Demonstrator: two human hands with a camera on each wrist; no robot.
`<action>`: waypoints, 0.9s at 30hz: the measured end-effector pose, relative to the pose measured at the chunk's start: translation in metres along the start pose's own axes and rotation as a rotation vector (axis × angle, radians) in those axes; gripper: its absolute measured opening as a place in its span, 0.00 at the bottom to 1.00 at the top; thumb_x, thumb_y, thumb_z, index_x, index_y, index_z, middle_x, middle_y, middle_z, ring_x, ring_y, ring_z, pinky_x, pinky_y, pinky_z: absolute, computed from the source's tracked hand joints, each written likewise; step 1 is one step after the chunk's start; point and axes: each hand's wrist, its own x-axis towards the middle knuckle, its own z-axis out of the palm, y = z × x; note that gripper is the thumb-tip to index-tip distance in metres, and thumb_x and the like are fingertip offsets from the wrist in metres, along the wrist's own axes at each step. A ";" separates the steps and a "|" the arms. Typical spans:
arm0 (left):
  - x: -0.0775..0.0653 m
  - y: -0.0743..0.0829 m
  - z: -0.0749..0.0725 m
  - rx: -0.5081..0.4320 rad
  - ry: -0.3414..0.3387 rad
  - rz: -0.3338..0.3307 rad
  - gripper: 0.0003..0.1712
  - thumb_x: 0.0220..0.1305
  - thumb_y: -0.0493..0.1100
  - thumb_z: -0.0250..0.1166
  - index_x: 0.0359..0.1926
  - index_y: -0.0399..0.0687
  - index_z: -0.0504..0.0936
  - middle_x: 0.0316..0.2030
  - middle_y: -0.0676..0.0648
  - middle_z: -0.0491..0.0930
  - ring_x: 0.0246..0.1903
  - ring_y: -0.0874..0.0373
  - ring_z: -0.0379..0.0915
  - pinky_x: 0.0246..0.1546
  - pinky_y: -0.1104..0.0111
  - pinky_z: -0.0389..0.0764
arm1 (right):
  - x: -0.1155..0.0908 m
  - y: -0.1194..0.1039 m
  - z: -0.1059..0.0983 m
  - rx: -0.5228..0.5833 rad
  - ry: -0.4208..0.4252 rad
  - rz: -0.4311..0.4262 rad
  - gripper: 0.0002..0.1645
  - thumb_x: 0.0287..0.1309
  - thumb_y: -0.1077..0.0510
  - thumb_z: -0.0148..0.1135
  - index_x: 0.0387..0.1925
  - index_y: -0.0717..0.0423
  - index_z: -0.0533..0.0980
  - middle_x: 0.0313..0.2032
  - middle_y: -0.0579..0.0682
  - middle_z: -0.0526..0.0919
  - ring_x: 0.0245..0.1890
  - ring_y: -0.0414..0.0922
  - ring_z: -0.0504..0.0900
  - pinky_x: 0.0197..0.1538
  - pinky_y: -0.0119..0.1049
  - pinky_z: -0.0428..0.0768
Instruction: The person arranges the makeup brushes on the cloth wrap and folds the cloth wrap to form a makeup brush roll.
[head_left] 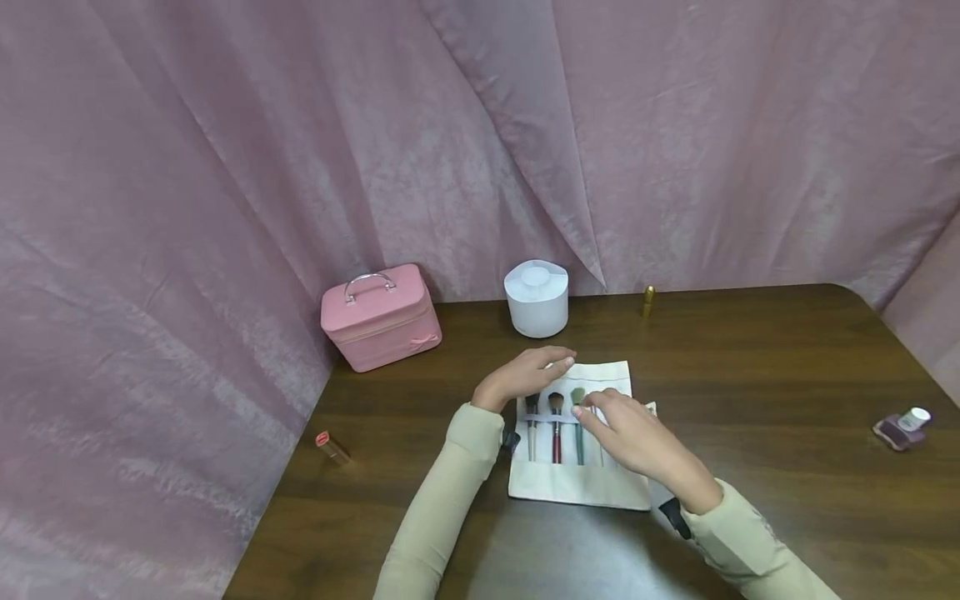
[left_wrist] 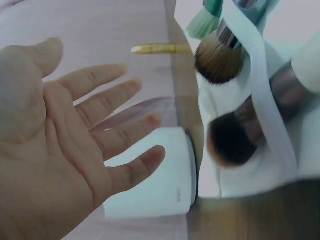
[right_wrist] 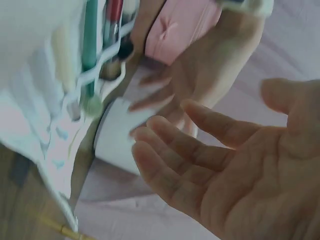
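Observation:
A white brush roll [head_left: 577,483] lies unrolled on the wooden table, with several makeup brushes tucked under its elastic strap. Among them are a red-handled brush [head_left: 557,442], a green-handled brush [head_left: 579,442] and a dark-bristled brush [left_wrist: 232,140]. Over the roll's upper left part hovers my left hand [head_left: 525,372], its fingers spread and nothing in the palm. My right hand [head_left: 633,433] is above the roll's right side, fingers loosely bent and holding nothing; it hides part of the right-hand brushes.
A pink vanity case [head_left: 382,317] stands at the back left, and a white round container [head_left: 537,302] behind the roll. A gold tube [head_left: 648,302] is near the back edge. A lipstick [head_left: 332,447] lies left; a purple nail polish bottle [head_left: 902,429] lies far right.

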 end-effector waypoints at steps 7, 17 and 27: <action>0.014 0.004 0.010 0.000 -0.023 -0.053 0.34 0.81 0.61 0.37 0.71 0.48 0.73 0.70 0.48 0.70 0.71 0.56 0.61 0.69 0.64 0.61 | -0.009 -0.009 0.019 0.001 -0.085 -0.021 0.21 0.71 0.57 0.56 0.57 0.69 0.76 0.57 0.66 0.80 0.64 0.67 0.71 0.65 0.62 0.68; 0.020 0.005 0.021 -0.034 -0.062 -0.097 0.38 0.80 0.65 0.34 0.72 0.48 0.71 0.70 0.49 0.70 0.70 0.57 0.63 0.67 0.63 0.65 | -0.014 -0.014 0.042 0.016 -0.128 -0.143 0.16 0.63 0.61 0.62 0.49 0.68 0.78 0.41 0.55 0.81 0.41 0.52 0.79 0.46 0.51 0.77; 0.020 0.003 0.024 -0.055 -0.123 -0.209 0.40 0.77 0.69 0.36 0.77 0.52 0.64 0.74 0.47 0.62 0.74 0.51 0.53 0.70 0.54 0.60 | -0.018 -0.013 0.055 0.007 -0.185 -0.172 0.18 0.65 0.60 0.62 0.50 0.69 0.78 0.45 0.55 0.80 0.45 0.54 0.81 0.49 0.51 0.79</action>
